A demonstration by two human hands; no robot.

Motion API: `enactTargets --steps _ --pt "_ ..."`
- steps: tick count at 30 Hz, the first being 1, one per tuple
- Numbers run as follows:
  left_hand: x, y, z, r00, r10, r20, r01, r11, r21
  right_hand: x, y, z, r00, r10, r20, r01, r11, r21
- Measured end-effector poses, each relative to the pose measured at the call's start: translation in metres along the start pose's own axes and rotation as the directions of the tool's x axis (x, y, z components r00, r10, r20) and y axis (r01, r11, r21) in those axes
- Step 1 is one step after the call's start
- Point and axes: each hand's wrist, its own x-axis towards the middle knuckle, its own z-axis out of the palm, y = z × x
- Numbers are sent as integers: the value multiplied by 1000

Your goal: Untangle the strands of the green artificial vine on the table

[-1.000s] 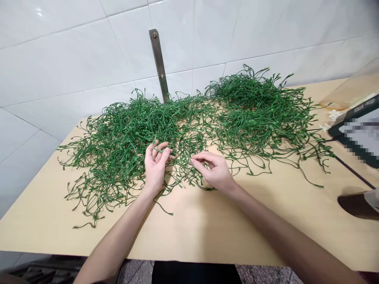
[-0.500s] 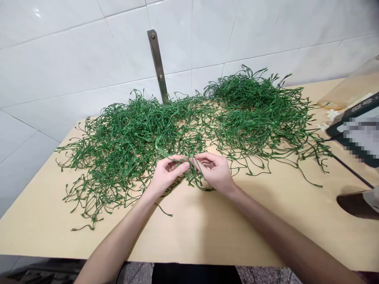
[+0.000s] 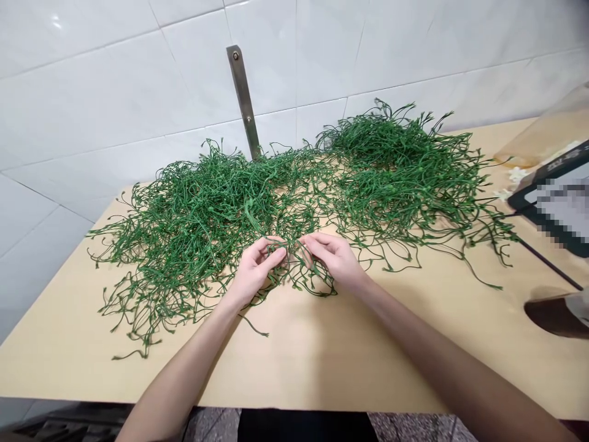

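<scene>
Both hands, left hand (image 3: 254,272) and right hand (image 3: 334,259), pinch one green sprig (image 3: 289,248) from the tangled heap (image 3: 211,209) on the counter (image 3: 322,350); easing it out gently seems wisest.

Metal bracket (image 3: 242,98) on tiled wall (image 3: 92,92); tablet (image 3: 559,199) right

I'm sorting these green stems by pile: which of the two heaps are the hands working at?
The left heap. The left hand and right hand pinch stems at its front right edge; the right heap lies farther back, untouched.

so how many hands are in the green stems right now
2: the left hand and the right hand, both pinching thin green plastic stems at the near edge of the heap on the tan wooden table.
</scene>
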Motion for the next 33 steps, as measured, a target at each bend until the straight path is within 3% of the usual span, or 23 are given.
enactTargets --steps 5,11,17,22,28,33 --pt "-4 4 2 998 -9 66 4 997 71 -2 -5 -1 992 30 120 -24 998 -57" --pt "-5 8 5 998 39 59 -50 979 199 -5 -6 0 979 40 198 -31 998 -48" --pt "-7 8 8 995 -13 99 -11 971 238 -6 -1 1 986 42 160 -25 994 -110" --pt "-8 4 9 984 -72 163 50 990 134 -9 4 5 995 -14 97 33 980 -197" --pt "0 -3 3 999 -31 26 30 999 34 -8 3 5 984 -144 109 160 975 -157" --pt "1 -3 6 997 -31 -73 32 999 10 -5 4 3 985 -174 9 170 947 -273"
